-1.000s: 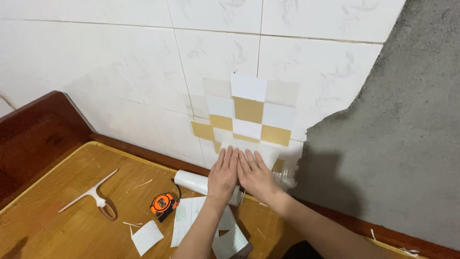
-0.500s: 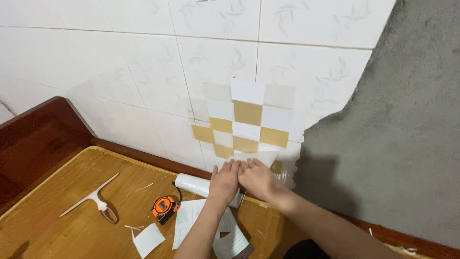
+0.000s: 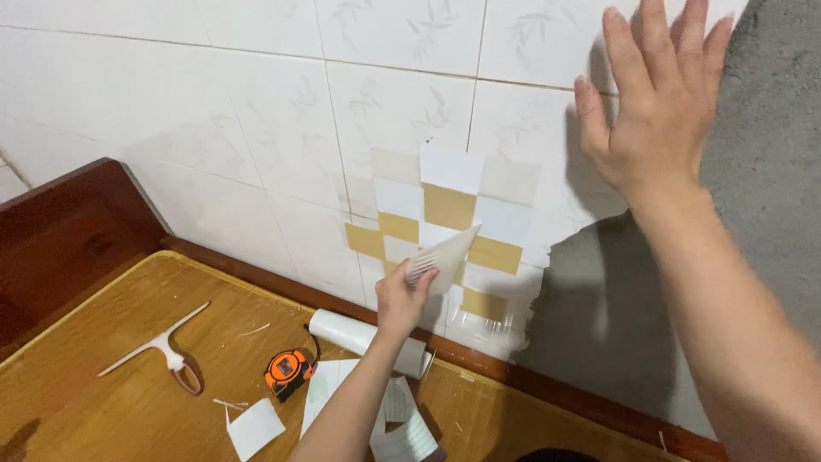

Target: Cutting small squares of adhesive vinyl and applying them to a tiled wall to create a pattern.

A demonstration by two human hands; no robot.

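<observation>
My left hand (image 3: 406,295) grips a white backing sheet (image 3: 445,252) low on the wall and holds it peeled up off the checkered sticker. The sticker (image 3: 449,222) shows white and mustard-yellow squares on the white tiled wall (image 3: 282,128). My right hand (image 3: 654,103) is raised high at the upper right, fingers spread, palm flat on or close to the tile edge where bare grey wall (image 3: 770,197) begins. A white roll (image 3: 346,329) lies below my left hand at the foot of the wall.
On the wooden tabletop (image 3: 103,393) lie a white squeegee (image 3: 158,346), an orange tape measure (image 3: 289,372) and several white paper scraps (image 3: 255,426). A dark wooden rail (image 3: 68,231) borders the table's left and back.
Both hands were pressed together low on the sticker. Now my right hand has risen to the upper right of the wall, and my left hand has peeled a white sheet upward.
</observation>
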